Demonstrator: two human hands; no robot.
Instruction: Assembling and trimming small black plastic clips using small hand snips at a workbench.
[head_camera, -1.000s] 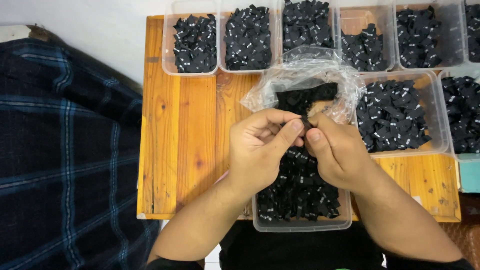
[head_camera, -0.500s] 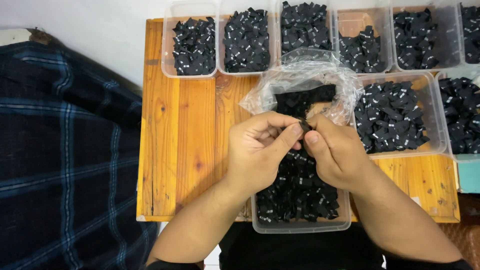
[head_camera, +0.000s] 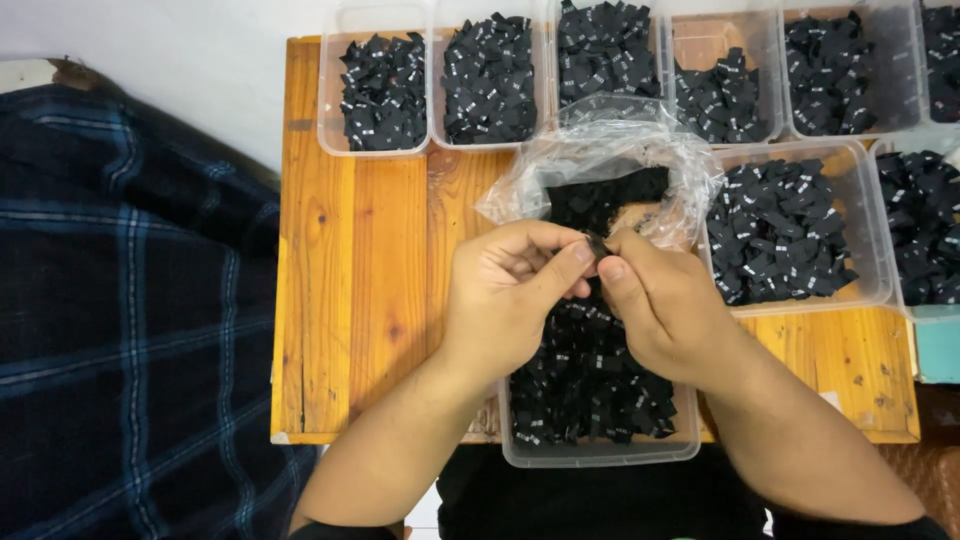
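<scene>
My left hand (head_camera: 505, 295) and my right hand (head_camera: 665, 305) meet over the middle of a wooden table (head_camera: 350, 270). Between their thumbs and forefingers they pinch one small black fabric label (head_camera: 596, 246). Right below the hands stands a clear plastic tub (head_camera: 600, 452) heaped with more black labels. Just beyond the fingertips lies an open clear plastic bag (head_camera: 600, 160) with black labels inside.
Several clear tubs of black labels line the table's far edge, among them a tub at the far left (head_camera: 372, 95). A larger tub (head_camera: 790, 230) sits to the right of the bag. A dark blue plaid cloth (head_camera: 120, 300) lies left of the table.
Both hands stay in the same spot; only the fingers shift slightly on the small label.
</scene>
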